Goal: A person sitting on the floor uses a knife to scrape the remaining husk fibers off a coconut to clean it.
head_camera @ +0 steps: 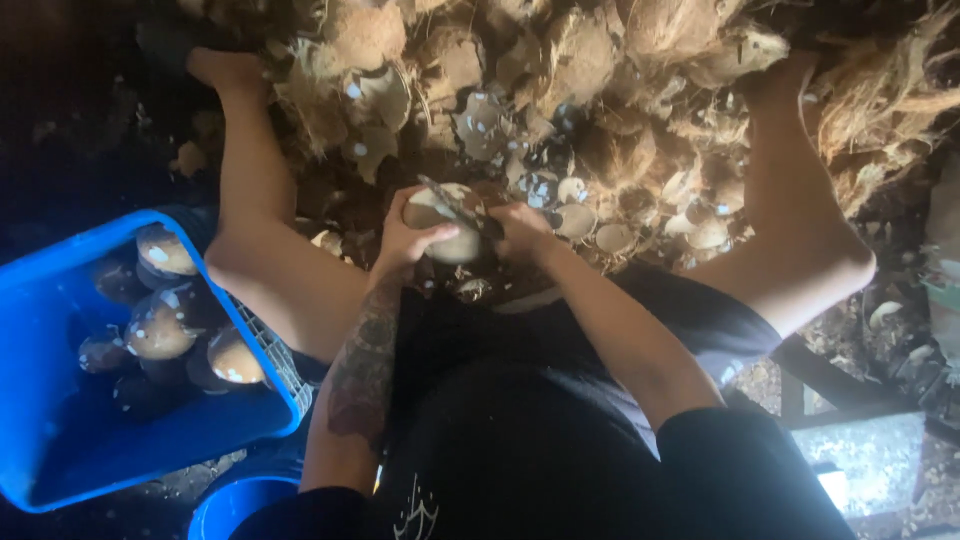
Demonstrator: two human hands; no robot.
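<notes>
We see the left hand (408, 240) with its fingers curled around a pale peeled coconut (445, 226) held between the knees, while the right hand (520, 232) closes in a fist on a dark blade (455, 205) laid across the coconut's top, beside a blue crate (60, 440) of peeled coconuts.

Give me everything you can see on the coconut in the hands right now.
The coconut is round and mostly pale, peeled nearly bare, with brown patches left. It sits between the knees, above a heap of husk scraps. The left hand cups it from the left, thumb across its front. The right hand presses a dark blade across its top. Its underside is hidden.
</notes>
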